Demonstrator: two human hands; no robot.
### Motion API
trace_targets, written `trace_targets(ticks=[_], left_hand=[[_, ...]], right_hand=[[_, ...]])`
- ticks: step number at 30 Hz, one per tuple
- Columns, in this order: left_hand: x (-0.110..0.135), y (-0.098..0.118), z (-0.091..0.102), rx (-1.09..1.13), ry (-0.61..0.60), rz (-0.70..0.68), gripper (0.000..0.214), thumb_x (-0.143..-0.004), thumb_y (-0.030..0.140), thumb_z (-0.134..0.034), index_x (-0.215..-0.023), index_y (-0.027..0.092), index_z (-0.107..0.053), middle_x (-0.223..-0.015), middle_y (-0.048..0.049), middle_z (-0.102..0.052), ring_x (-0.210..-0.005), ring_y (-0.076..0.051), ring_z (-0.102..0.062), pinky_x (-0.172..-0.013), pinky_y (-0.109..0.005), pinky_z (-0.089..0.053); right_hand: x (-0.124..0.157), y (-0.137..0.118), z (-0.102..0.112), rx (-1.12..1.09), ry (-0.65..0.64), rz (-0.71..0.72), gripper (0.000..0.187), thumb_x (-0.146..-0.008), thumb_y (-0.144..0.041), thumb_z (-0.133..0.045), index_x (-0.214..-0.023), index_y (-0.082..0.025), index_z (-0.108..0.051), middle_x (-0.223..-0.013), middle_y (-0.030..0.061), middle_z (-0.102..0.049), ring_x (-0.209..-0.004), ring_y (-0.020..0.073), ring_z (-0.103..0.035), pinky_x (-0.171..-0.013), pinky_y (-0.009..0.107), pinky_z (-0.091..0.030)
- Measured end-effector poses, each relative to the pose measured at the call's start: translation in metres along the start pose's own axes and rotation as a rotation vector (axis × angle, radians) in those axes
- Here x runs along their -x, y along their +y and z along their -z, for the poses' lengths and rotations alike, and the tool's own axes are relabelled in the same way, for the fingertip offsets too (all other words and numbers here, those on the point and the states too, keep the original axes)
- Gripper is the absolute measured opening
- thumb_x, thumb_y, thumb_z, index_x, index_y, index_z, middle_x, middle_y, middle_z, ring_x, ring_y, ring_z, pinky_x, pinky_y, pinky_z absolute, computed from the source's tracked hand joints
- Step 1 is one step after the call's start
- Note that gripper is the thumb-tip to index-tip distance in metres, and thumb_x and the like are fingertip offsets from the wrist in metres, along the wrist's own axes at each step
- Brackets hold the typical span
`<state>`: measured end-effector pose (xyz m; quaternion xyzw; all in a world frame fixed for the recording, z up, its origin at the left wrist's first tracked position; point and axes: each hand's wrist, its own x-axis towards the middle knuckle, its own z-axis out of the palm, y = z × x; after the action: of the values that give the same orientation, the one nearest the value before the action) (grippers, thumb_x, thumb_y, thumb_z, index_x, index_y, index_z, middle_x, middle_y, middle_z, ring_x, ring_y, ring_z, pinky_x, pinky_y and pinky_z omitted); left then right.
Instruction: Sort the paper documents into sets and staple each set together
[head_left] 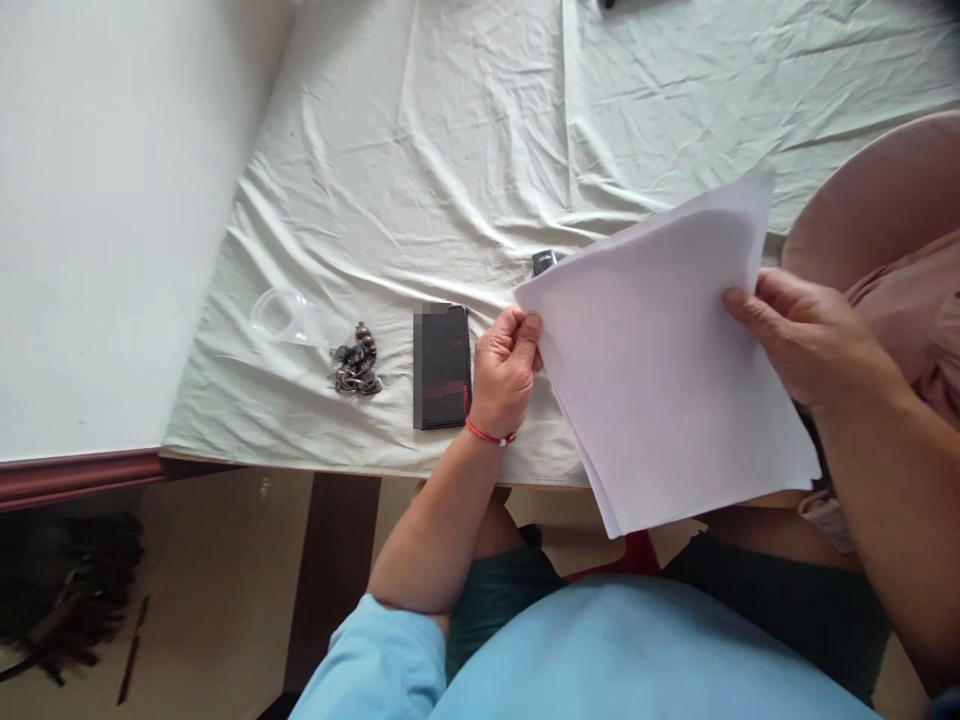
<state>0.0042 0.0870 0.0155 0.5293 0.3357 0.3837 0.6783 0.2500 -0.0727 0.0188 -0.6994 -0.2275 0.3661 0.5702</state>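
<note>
A thin stack of white paper sheets (667, 370) is held up at a tilt over the table's near edge. My left hand (508, 365) pinches its left upper corner between thumb and fingers. My right hand (806, 330) grips the right edge, thumb on top and fingers behind the sheets. Along the lower left side the sheets fan slightly apart. Just left of my left hand lies a black phone (442, 365). A small dark object (544, 262) peeks out behind the paper's upper left corner, mostly hidden.
Wrinkled pale cloth (450, 150) covers the table. Left of the phone lie a bunch of keys (358, 365) and a clear plastic piece with a ring (281, 315). A pink rounded chair back (877, 200) with pink fabric stands at the right. A white wall (105, 220) borders the left.
</note>
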Motion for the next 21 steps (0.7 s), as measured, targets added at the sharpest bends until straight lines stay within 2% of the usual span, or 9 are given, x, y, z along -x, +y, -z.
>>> trace_targets(ticks=[3,6,8,10,12,14,17,19,21], left_hand=[[-0.003,-0.001,0.0,0.058,0.075,0.016,0.044,-0.082,0.053,-0.085,-0.072,0.019,-0.058,-0.061,0.0064,-0.044,-0.053,-0.006,-0.038,-0.047,-0.018,-0.035],[-0.005,-0.004,-0.001,0.085,0.133,0.026,0.04,-0.086,0.05,-0.083,-0.075,0.02,-0.059,-0.064,0.0059,-0.048,-0.055,-0.006,-0.042,-0.051,-0.018,-0.04],[-0.004,-0.006,-0.003,0.089,0.117,0.048,0.037,-0.09,0.053,-0.078,-0.081,0.021,-0.062,-0.068,0.0045,-0.053,-0.058,-0.007,-0.048,-0.055,-0.019,-0.044],[0.001,-0.006,-0.005,0.083,0.072,0.085,0.037,-0.094,0.059,-0.07,-0.091,0.022,-0.064,-0.074,0.0022,-0.059,-0.065,-0.01,-0.057,-0.061,-0.021,-0.049],[0.008,-0.008,-0.007,0.044,0.037,0.104,0.041,-0.096,0.064,-0.064,-0.098,0.022,-0.065,-0.082,-0.0009,-0.065,-0.079,-0.014,-0.066,-0.073,-0.025,-0.056],[0.017,-0.011,-0.01,-0.03,0.02,0.108,0.046,-0.096,0.067,-0.06,-0.103,0.022,-0.067,-0.094,-0.0045,-0.071,-0.102,-0.02,-0.071,-0.091,-0.032,-0.058],[0.03,-0.019,-0.014,-0.146,0.058,0.135,0.05,-0.096,0.069,-0.06,-0.118,0.025,-0.071,-0.125,-0.0078,-0.074,-0.138,-0.026,-0.061,-0.116,-0.04,-0.051],[0.037,-0.023,-0.016,-0.167,0.097,0.154,0.052,-0.097,0.068,-0.059,-0.128,0.028,-0.071,-0.14,-0.0064,-0.07,-0.148,-0.027,-0.053,-0.122,-0.041,-0.047],[0.039,-0.026,-0.016,-0.15,0.074,0.156,0.054,-0.098,0.067,-0.056,-0.133,0.028,-0.07,-0.144,-0.0059,-0.069,-0.149,-0.027,-0.053,-0.121,-0.042,-0.049]], right_hand=[[0.0,-0.003,-0.006,-0.101,-0.095,-0.103,0.049,-0.07,-0.052,-0.094,-0.108,-0.023,-0.083,-0.092,0.0051,-0.079,-0.075,0.0176,-0.074,-0.07,0.029,-0.065],[-0.004,0.001,-0.015,-0.192,-0.014,-0.044,0.042,-0.065,-0.044,-0.098,-0.099,-0.023,-0.085,-0.087,0.0036,-0.079,-0.072,0.0156,-0.073,-0.069,0.027,-0.065],[-0.008,0.007,-0.021,-0.25,0.052,0.007,0.04,-0.063,-0.042,-0.098,-0.096,-0.024,-0.085,-0.086,0.0029,-0.079,-0.072,0.0146,-0.072,-0.068,0.026,-0.064],[-0.01,0.011,-0.025,-0.301,0.101,0.033,0.04,-0.061,-0.042,-0.099,-0.094,-0.025,-0.085,-0.088,0.0024,-0.08,-0.074,0.0163,-0.073,-0.073,0.03,-0.065],[-0.011,0.013,-0.027,-0.341,0.132,0.047,0.04,-0.059,-0.042,-0.099,-0.093,-0.026,-0.085,-0.09,0.0021,-0.08,-0.08,0.0204,-0.075,-0.08,0.038,-0.066],[-0.008,0.012,-0.026,-0.365,0.149,0.059,0.04,-0.059,-0.041,-0.099,-0.093,-0.027,-0.085,-0.094,0.0023,-0.081,-0.091,0.0247,-0.077,-0.088,0.044,-0.066],[-0.003,0.007,-0.022,-0.383,0.164,0.093,0.04,-0.063,-0.042,-0.097,-0.098,-0.028,-0.083,-0.1,0.0028,-0.081,-0.106,0.0274,-0.075,-0.096,0.046,-0.063],[0.001,0.005,-0.02,-0.387,0.143,0.114,0.043,-0.067,-0.044,-0.095,-0.105,-0.028,-0.081,-0.107,0.0032,-0.08,-0.113,0.0277,-0.074,-0.098,0.047,-0.062],[0.003,0.003,-0.018,-0.381,0.108,0.108,0.045,-0.071,-0.045,-0.092,-0.11,-0.027,-0.079,-0.113,0.0038,-0.079,-0.117,0.0279,-0.072,-0.099,0.047,-0.062]])
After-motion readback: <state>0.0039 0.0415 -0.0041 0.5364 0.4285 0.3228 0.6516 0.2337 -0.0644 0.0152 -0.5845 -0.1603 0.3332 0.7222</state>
